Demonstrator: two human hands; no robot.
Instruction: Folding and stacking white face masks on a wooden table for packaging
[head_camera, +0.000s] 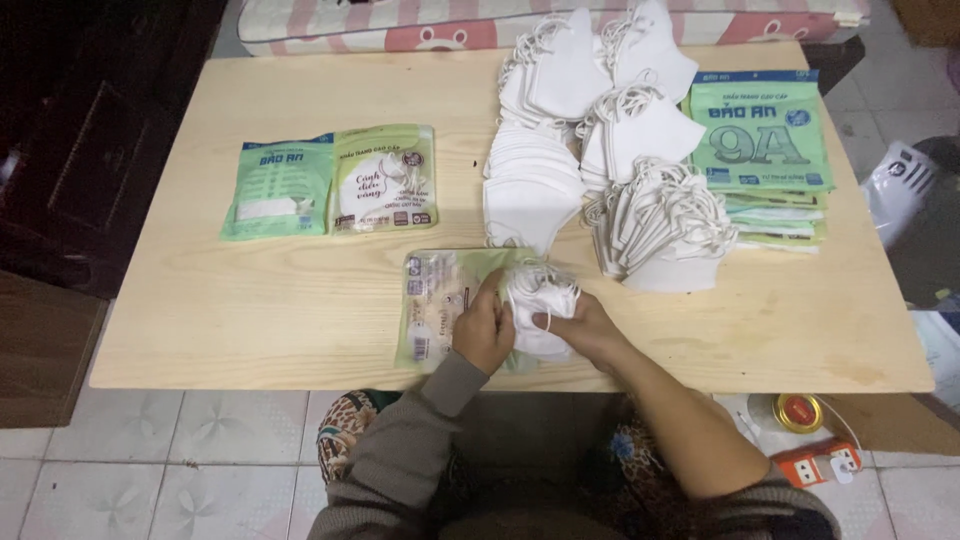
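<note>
A small stack of white face masks (537, 300) with ear loops is gripped between both my hands near the table's front edge. My left hand (484, 331) holds the stack's left side and rests on a clear plastic bag (434, 305) with a green print. My right hand (590, 328) clasps the stack's right side, one finger through a loop. The lower part of the masks is hidden behind my fingers.
Piles of white masks (600, 140) cover the far middle of the wooden table (250, 310). A stack of green packets (765, 140) lies at the far right, two filled packets (330, 182) at the left. On the tiled floor are an orange power strip (818, 462) and a round tin (798, 412).
</note>
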